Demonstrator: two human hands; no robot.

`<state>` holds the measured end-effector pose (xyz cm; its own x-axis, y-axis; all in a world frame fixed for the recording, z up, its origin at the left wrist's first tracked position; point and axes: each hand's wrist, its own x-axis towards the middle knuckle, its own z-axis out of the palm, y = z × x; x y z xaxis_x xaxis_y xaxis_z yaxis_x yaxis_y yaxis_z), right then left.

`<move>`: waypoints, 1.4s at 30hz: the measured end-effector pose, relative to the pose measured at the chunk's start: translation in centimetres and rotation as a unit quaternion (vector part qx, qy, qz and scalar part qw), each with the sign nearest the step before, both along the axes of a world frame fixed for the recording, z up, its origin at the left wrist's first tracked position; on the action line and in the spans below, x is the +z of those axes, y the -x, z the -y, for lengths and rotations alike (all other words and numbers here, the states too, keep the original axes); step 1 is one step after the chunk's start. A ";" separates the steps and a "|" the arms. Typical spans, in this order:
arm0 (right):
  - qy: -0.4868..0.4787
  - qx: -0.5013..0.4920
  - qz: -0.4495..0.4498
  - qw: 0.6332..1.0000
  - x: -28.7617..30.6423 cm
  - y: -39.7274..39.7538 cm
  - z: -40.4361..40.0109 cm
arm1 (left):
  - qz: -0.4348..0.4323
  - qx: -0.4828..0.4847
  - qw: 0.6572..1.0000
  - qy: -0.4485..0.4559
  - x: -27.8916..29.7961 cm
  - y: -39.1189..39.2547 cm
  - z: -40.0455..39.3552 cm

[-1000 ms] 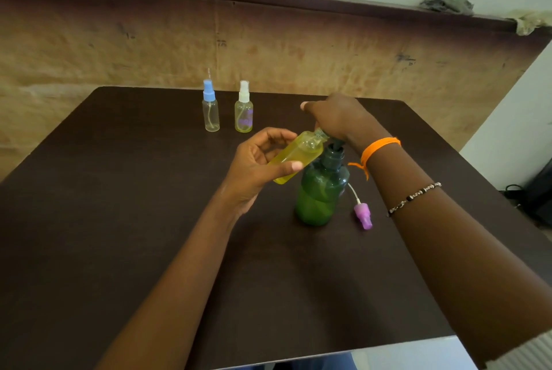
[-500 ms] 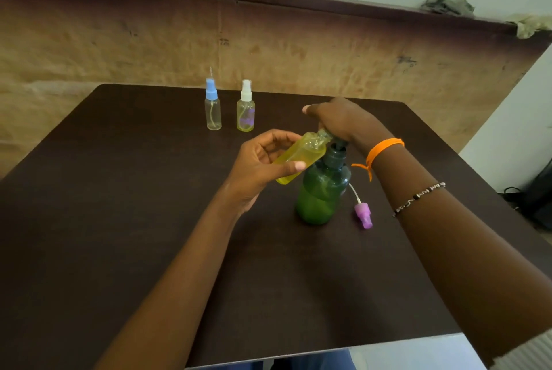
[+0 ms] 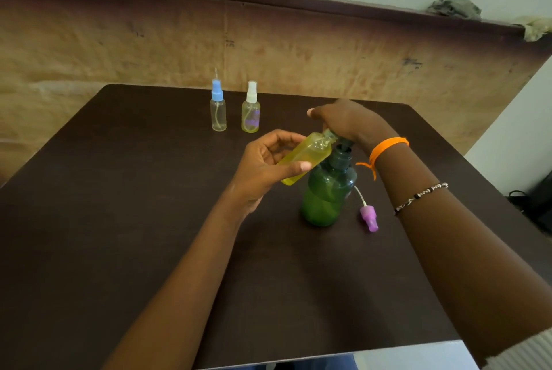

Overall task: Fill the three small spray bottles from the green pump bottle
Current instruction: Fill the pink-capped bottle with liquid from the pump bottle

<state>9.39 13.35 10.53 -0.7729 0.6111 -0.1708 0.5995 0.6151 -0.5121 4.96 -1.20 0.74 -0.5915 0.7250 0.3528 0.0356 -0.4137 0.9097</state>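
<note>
The left hand (image 3: 263,169) grips the uncapped spray bottle (image 3: 304,157), tilted, mouth at the nozzle of the green pump bottle (image 3: 327,193) on the table (image 3: 149,220). The right hand (image 3: 346,120) covers the pump head, grip curled over it. Filling is under way, apparently; next, steady presses with mouth and nozzle aligned.

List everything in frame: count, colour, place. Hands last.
green pump bottle: 1, dark green, upright at table centre-right
open spray bottle: 1, yellow liquid, tilted, mouth at the pump spout
blue-capped spray bottle: 1, clear, far side of table
white-capped spray bottle: 1, yellowish with purple label, right of the blue-capped one
spray cap: 1, purple with white tube, lying right of the pump bottle
table: 1, dark brown
rag: 1, grey, on wall ledge
wristband: 1, orange, right wrist
beaded bracelet: 1, right forearm
left hand: holds the open spray bottle
right hand: on the pump head
</note>
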 end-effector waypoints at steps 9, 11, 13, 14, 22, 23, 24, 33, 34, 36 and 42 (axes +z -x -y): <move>-0.003 0.001 -0.007 1.000 0.3 -0.2 0.3 | 0.007 -0.006 1.000 -0.010 -0.2 0.0 -0.1; 0.000 0.003 -0.004 1.000 0.3 -0.1 0.3 | 0.008 -0.008 1.000 -0.014 -0.1 -0.1 -0.2; 0.021 -0.004 -0.029 0.999 0.1 0.0 0.1 | 0.002 -0.006 1.000 -0.015 -0.1 0.0 -0.2; 0.028 -0.014 -0.043 0.999 0.0 0.0 0.1 | 0.001 -0.004 1.000 -0.012 -0.1 0.0 -0.2; 0.014 -0.022 -0.081 0.996 -0.4 -0.3 0.0 | -0.003 -0.004 1.000 -0.005 0.0 0.2 -0.2; 0.013 -0.013 -0.071 0.997 -0.2 -0.2 0.0 | 0.001 -0.005 1.000 -0.007 0.0 0.2 -0.2; 0.011 -0.003 -0.057 0.998 0.1 -0.1 0.0 | 0.005 -0.007 1.000 -0.008 0.0 0.2 -0.2; 0.017 -0.019 -0.071 0.997 -0.4 -0.4 0.0 | 0.009 -0.006 1.000 -0.005 -0.1 0.2 -0.2; 0.009 -0.024 -0.071 0.997 -0.5 -0.4 0.0 | 0.010 -0.006 1.000 -0.005 -0.1 0.2 -0.2; -0.008 -0.028 -0.067 0.997 -0.3 -0.4 0.3 | 0.010 -0.007 1.000 -0.006 -0.1 0.1 -0.2; -0.008 -0.008 -0.033 0.999 0.3 0.1 0.4 | 0.018 -0.018 1.000 -0.010 0.2 0.1 -0.2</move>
<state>9.33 12.99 10.85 -0.7723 0.6257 -0.1096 0.5743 0.6141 -0.5413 4.85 -1.04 0.92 -0.5778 0.7389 0.3466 -0.0132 -0.4331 0.9013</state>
